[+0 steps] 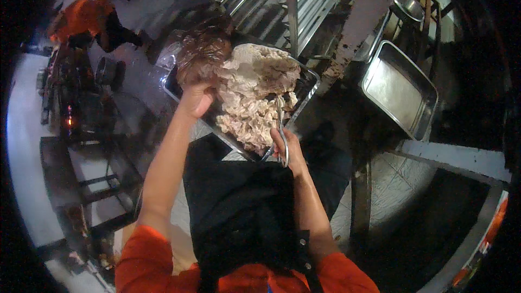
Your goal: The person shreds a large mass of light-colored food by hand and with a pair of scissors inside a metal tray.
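A metal tray in front of me holds a heap of pale, crumpled food, perhaps tripe or meat. Small cut pieces lie at its near end, and a larger, bumpy piece sits at the far end. My right hand grips metal scissors, their blades pointing away from me into the pieces. At the tray's left side, my left hand reaches to the edge of the large piece, beside crinkled clear plastic over something brown. Its fingertips are blurred and partly hidden.
An empty shallow metal pan rests to the right, with a round metal bowl beyond it. Behind the tray stands a metal rack. A person in orange bends at the far left near a dark pot.
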Demonstrator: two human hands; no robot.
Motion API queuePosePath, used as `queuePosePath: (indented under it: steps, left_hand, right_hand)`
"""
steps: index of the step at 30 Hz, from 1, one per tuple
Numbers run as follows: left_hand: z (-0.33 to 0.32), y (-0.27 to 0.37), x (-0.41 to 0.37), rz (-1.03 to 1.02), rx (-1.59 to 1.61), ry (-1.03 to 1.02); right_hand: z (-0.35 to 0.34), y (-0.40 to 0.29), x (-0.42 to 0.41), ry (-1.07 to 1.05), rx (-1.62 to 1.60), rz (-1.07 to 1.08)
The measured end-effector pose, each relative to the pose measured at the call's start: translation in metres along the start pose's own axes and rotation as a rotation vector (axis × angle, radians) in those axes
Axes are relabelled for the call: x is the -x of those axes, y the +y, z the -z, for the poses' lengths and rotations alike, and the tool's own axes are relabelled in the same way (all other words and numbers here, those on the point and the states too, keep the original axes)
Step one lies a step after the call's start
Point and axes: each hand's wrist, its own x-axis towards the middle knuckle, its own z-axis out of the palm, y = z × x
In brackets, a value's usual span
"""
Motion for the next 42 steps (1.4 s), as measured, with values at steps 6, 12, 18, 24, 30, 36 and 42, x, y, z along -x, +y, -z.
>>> queuePosePath:
  steps: [6,12,18,24,30,36,42]
  left_hand:
    - [-0.008,-0.024,0.041,0.143,0.432,0.173]
    - [0.029,-0.066,0.066,0.082,0.445,0.071]
    - [0.038,-0.073,0.079,0.037,-0.357,0.079]
    - [0.036,-0.095,0.09,-0.299,-0.888,0.095]
    - [0.035,-0.11,0.099,-0.016,-0.249,0.197]
    - [0.051,-0.135,0.093,0.198,0.14,0.234]
    - [0.027,-0.138,0.098,0.261,0.059,0.188]
  right_hand:
    - [-0.012,-0.021,0.014,-0.199,0.341,0.221]
    - [-0.043,-0.033,0.021,-0.072,0.501,0.322]
    - [-0.057,-0.04,0.032,0.061,0.733,0.295]
    - [-0.096,-0.061,0.057,0.072,0.952,0.276]
    - [-0.088,-0.025,0.052,0.205,1.099,0.249]
    - [-0.103,-0.038,0.071,0.217,1.061,0.209]
    - [-0.098,-0.027,0.062,0.218,0.996,0.258]
